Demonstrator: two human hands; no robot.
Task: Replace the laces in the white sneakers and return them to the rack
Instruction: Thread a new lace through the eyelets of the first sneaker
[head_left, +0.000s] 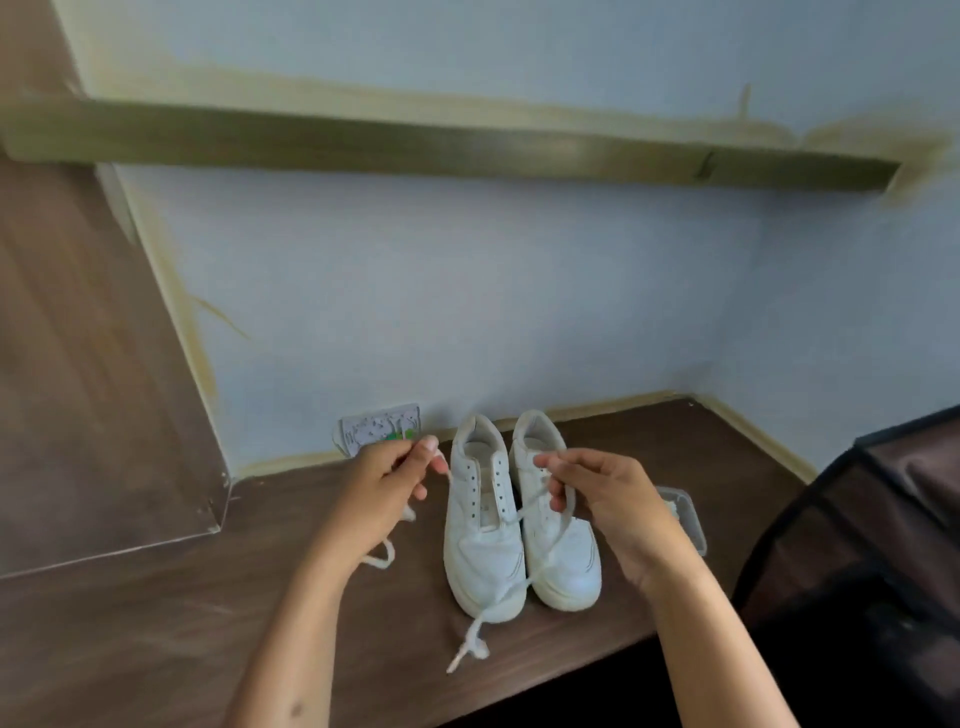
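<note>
Lace (524, 587) | pinched by left hand (382, 491) fingers and right hand (605, 499) fingers | above sneakers (485, 540)

I am in a home, in a room corner: pale blue painted walls (467, 291), a dark wood-grain surface (156, 623), a wall socket (382, 427) and a black fabric rack (883, 519) beside me.

My two white sneakers (514, 525) stand side by side on the dark wooden surface, toes toward me, eyelets mostly bare. A white lace (511, 582) runs from the lowest eyelets over the left sneaker's toe, its frayed end lying on the wood.
</note>
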